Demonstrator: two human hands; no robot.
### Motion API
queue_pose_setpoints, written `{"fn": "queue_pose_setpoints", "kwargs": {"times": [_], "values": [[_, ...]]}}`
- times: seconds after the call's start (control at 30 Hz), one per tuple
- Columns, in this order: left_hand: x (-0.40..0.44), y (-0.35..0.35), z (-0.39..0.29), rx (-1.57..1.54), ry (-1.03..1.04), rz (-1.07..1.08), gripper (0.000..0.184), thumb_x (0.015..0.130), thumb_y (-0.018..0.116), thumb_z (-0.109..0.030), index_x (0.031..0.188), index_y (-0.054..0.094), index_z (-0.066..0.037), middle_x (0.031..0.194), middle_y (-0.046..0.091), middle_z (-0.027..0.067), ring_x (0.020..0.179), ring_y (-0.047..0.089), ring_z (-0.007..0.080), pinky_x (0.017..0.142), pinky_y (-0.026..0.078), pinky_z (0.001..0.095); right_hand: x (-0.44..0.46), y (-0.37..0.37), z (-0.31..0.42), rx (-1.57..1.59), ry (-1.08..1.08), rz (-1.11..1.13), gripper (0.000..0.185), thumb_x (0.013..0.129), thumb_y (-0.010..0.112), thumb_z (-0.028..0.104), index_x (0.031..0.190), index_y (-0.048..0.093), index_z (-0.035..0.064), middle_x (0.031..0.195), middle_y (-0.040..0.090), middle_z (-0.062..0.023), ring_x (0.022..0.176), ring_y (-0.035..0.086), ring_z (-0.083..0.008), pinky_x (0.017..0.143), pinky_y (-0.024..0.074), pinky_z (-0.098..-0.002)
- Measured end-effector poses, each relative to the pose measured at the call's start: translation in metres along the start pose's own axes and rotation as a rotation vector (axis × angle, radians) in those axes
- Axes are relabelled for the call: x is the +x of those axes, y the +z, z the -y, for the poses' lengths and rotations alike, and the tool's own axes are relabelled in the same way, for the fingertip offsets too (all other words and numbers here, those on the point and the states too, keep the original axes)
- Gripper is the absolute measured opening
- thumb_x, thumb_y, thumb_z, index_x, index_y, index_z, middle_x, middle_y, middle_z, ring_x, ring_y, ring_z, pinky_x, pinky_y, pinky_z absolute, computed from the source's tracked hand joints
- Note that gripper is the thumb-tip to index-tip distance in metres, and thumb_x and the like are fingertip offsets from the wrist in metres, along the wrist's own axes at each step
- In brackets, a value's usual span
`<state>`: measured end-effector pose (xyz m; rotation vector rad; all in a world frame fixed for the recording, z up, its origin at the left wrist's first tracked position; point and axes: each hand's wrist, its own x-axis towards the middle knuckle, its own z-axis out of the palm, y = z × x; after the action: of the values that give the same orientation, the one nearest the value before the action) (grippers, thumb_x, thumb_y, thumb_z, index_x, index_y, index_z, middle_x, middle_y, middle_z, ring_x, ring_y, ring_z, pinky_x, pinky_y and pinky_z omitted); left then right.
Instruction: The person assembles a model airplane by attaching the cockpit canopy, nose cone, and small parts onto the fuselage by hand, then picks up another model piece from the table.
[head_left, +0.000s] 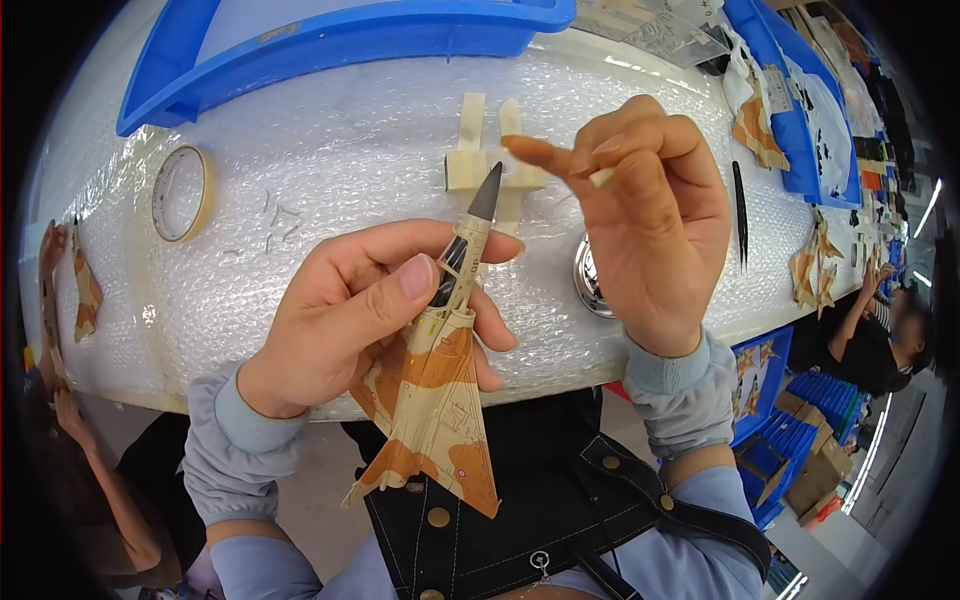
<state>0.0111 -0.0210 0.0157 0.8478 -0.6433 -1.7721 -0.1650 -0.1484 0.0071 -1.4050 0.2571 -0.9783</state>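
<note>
My left hand point(350, 310) is wrapped round a model fighter jet point(435, 400) in tan and brown camouflage. Its grey nose cone points up and away, and the thumb presses beside the dark cockpit canopy. Past the nose, to the right, my right hand point(650, 190) is raised with thumb and fingers pinched together. A small pale piece point(602, 178) shows between them, too little of it visible to name. One finger of that hand stretches out to the left, above the nose tip. Behind the nose lies a cream-coloured fixture point(465, 172) with two upright strips.
Bubble wrap point(340, 120) covers the table. A tape roll point(183, 193) and small loose slivers point(282, 212) lie left; a round metal lid point(590, 275) and black tweezers point(740, 215) lie right. A blue tray point(350, 42) stands behind. Other people sit at both sides.
</note>
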Motion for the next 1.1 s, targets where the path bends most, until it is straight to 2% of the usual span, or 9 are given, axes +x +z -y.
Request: {"fn": "queue_pose_setpoints", "kwargs": {"times": [0.1, 0.2, 0.37, 0.7, 1.1], "values": [[0.001, 0.001, -0.001, 0.005, -0.024, 0.018, 0.056, 0.099, 0.044, -0.033, 0.129, 0.041, 0.013, 0.086, 0.065, 0.0242, 0.068, 0.07, 0.0303, 0.062, 0.058, 0.0333, -0.003, 0.003, -0.002, 0.01, 0.023, 0.071, 0.017, 0.098, 0.052, 0.016, 0.099, 0.054, -0.0012, 0.089, 0.049, -0.0072, 0.083, 0.052, -0.0143, 0.093, 0.05, -0.0541], [0.002, 0.001, 0.0, 0.013, -0.028, 0.027, 0.056, 0.099, 0.045, -0.034, 0.128, 0.042, 0.013, 0.085, 0.065, 0.0246, 0.066, 0.07, 0.0304, 0.061, 0.059, 0.0342, -0.006, 0.003, 0.001, 0.0, 0.059, 0.08, 0.019, 0.096, 0.057, 0.018, 0.098, 0.055, -0.0005, 0.089, 0.049, -0.0075, 0.082, 0.051, -0.0148, 0.09, 0.0511, -0.0481], [0.002, 0.0, 0.002, 0.023, -0.016, 0.032, 0.055, 0.098, 0.047, -0.035, 0.127, 0.043, 0.013, 0.083, 0.064, 0.0259, 0.064, 0.069, 0.0318, 0.058, 0.059, 0.0361, -0.008, 0.014, 0.008, 0.037, 0.109, 0.041, 0.019, 0.093, 0.06, 0.018, 0.098, 0.057, -0.0001, 0.089, 0.051, -0.0082, 0.083, 0.051, -0.0159, 0.086, 0.0505, -0.0443], [0.002, 0.001, 0.003, 0.005, -0.012, 0.026, 0.052, 0.098, 0.047, -0.033, 0.124, 0.044, 0.012, 0.084, 0.064, 0.0264, 0.063, 0.069, 0.0329, 0.057, 0.059, 0.037, -0.009, 0.016, 0.007, 0.027, 0.11, 0.04, 0.016, 0.092, 0.061, 0.014, 0.097, 0.057, -0.0007, 0.091, 0.052, -0.0088, 0.084, 0.052, -0.0164, 0.088, 0.0506, -0.047], [0.001, -0.002, 0.003, 0.006, -0.021, 0.046, 0.053, 0.097, 0.048, -0.033, 0.124, 0.044, 0.012, 0.086, 0.064, 0.0264, 0.065, 0.069, 0.032, 0.058, 0.06, 0.0371, -0.009, 0.016, 0.008, -0.005, 0.113, 0.044, 0.018, 0.092, 0.062, 0.017, 0.097, 0.058, -0.0002, 0.09, 0.052, -0.0086, 0.085, 0.052, -0.0163, 0.088, 0.0508, -0.0458]]}}
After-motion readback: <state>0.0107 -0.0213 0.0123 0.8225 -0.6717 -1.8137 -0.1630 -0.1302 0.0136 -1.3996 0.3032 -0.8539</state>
